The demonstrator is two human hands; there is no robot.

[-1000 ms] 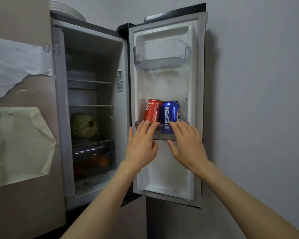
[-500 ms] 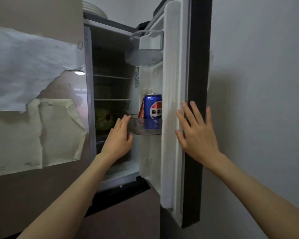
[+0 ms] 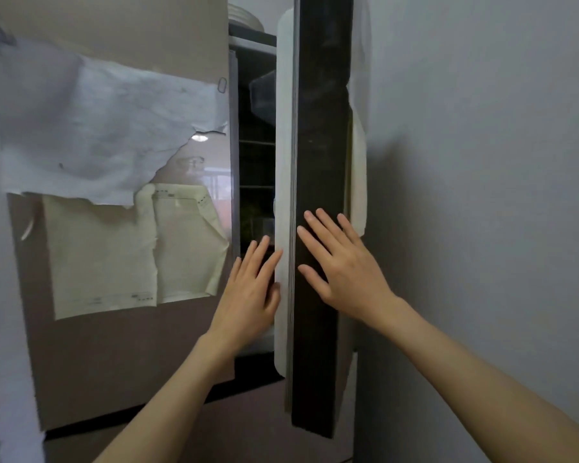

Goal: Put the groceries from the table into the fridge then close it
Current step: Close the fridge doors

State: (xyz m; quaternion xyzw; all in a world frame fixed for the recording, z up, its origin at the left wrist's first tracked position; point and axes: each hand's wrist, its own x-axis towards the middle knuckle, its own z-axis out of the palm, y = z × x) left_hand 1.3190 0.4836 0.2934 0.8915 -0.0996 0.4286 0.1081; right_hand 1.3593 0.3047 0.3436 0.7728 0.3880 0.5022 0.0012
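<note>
Fridge door [image 3: 318, 195]: nearly shut, narrow gap left.
Right hand [image 3: 341, 262]: flat, fingers straight, against the dark outer face to push.
Left hand [image 3: 248, 292]: fingers extended at the white inner edge, steadying.
Groceries: not visible.

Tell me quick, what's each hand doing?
Left hand: open, holding nothing, at the fridge door edge.
Right hand: open, flat on the door.

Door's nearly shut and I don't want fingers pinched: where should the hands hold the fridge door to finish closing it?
Push flat on the fridge door's dark outer face, from the front, as the right hand does with fingers spread. The left hand lies at the white inner edge beside the narrow gap to the cabinet; probably best taken off there, since that gap is where fingers would get caught.
</note>
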